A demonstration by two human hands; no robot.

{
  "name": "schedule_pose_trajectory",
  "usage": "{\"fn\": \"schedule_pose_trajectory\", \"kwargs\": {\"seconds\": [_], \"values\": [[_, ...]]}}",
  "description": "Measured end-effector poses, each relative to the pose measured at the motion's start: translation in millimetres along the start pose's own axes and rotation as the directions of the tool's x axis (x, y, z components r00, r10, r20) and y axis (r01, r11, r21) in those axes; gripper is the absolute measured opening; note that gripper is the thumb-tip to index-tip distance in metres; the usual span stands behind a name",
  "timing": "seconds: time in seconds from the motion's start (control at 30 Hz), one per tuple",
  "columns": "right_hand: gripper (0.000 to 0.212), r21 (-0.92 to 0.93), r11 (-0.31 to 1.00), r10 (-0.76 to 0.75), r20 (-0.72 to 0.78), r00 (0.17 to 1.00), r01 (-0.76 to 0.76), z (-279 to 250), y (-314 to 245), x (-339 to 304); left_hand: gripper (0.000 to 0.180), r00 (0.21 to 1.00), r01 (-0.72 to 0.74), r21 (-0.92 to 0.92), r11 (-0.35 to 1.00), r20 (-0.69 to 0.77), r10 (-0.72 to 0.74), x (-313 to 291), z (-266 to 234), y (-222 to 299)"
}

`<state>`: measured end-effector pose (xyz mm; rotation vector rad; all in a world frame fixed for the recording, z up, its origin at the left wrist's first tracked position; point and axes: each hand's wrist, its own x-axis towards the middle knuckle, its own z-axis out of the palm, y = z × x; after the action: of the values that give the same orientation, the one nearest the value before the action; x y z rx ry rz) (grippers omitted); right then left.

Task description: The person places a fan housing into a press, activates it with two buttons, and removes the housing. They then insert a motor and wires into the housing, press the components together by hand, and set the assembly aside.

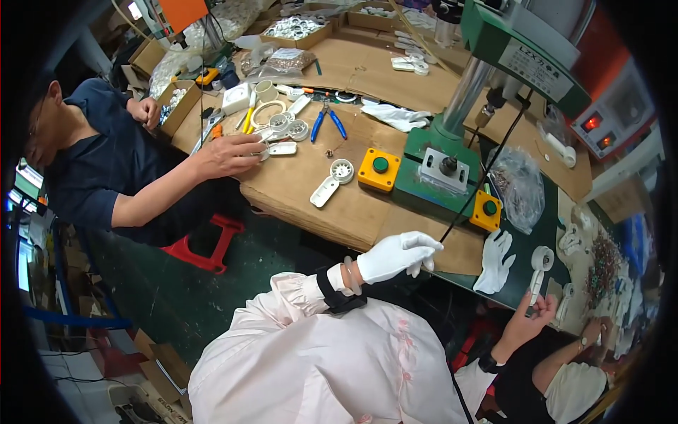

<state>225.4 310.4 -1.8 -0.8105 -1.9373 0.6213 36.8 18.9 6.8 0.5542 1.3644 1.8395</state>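
My left hand (397, 257), in a white glove, is above the near table edge with its fingers stretched out to the right. Its fingertips are close to the lower end of a thin black rod or cord (482, 185); whether they touch it I cannot tell. My bare right hand (531, 319) is closed on the handle of a white plastic piece with a round head (542, 258), held upright at the right. A white glove (496, 261) lies between my hands. Beyond my left hand stands a green bench press (431, 187), a metal fixture (445, 169) on its base.
Yellow button boxes (379, 169) flank the press. Another white piece (325, 191) and blue-handled pliers (328, 124) lie on the cardboard-covered table (282, 185). A co-worker's hand (229, 155) handles white parts at left. Another person's arm (565, 360) is at lower right, near a plastic bag (519, 187).
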Motion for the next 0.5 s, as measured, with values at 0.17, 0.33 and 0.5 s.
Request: {"fn": "schedule_pose_trajectory", "kwargs": {"seconds": [0.17, 0.33, 0.5], "values": [[0.047, 0.168, 0.986, -0.051, 0.190, 0.981, 0.019, 5.4, -57.5, -24.2, 0.038, 0.996, -0.006, -0.020, 1.000, 0.086, 0.007, -5.4, -3.7, 7.1], [0.049, 0.442, 0.897, -0.181, 0.345, 0.921, 0.010, 34.1, -111.6, -49.6, 0.054, 0.954, -0.283, -0.412, 0.866, -0.023, 0.300, -1.4, 17.6, -4.8], [0.051, 0.461, 0.874, -0.374, 0.427, 0.823, 0.157, 61.4, -139.2, -58.1, 0.064, 0.978, -0.202, -0.770, 0.606, -0.124, 0.168, 2.6, 34.6, 20.9]]}}
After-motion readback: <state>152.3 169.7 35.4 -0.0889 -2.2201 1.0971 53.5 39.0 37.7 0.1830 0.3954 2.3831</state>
